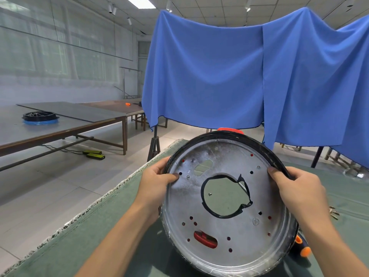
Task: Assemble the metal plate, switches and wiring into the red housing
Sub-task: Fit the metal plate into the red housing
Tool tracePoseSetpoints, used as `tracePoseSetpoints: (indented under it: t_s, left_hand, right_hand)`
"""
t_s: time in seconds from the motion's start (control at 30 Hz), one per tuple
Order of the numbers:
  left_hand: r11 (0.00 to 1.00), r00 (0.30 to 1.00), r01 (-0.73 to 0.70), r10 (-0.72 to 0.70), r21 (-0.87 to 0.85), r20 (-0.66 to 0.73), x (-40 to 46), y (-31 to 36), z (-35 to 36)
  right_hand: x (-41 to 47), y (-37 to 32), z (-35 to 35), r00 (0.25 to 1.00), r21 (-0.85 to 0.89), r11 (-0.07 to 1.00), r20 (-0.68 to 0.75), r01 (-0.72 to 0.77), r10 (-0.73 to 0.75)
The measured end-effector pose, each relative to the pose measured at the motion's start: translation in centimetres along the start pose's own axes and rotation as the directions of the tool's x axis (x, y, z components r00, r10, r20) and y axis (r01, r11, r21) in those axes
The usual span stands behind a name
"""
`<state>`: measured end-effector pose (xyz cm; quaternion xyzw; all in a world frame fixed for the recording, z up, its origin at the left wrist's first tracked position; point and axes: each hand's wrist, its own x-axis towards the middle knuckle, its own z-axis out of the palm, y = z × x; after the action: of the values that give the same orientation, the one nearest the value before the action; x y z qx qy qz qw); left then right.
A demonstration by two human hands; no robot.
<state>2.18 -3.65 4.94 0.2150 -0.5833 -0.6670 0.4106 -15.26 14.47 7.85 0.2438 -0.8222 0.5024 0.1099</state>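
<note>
While you tilt the round metal plate [225, 196] up above the green bench [111, 222], your left hand [155, 186] and right hand [299, 188] each grip its black-wrapped rim, thumbs pressed on the face. Red housing [205, 239] shows through the holes; an orange-tipped tool [302, 247] lies just beside.

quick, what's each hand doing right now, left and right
Left hand: grips the left rim of the metal plate, thumb on its face.
Right hand: grips the plate's upper right rim.
</note>
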Motion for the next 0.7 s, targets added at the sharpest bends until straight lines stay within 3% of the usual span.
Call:
tracePoseSetpoints:
  t_s: [0.3, 0.5, 0.7]
  left_hand:
    - [0.993, 0.985, -0.116, 0.116, -0.007, 0.126, -0.7, -0.1, 0.6]
    - [0.968, 0.976, -0.219, 0.216, 0.125, 0.043, -0.5, -0.3, 1.1]
    - [0.947, 0.967, -0.254, 0.252, 0.196, 0.034, -0.5, -0.5, 0.6]
  right_hand:
    - [0.6, 1.8, 0.4, 0.992, 0.033, 0.999, -0.121, -0.032, 0.036]
    - [1.1, 4.0, 0.6, 0.977, 0.079, 0.995, -0.203, -0.054, 0.069]
    - [1.2, 5.4, 0.9, 0.983, 0.048, 0.997, -0.169, -0.061, 0.069]
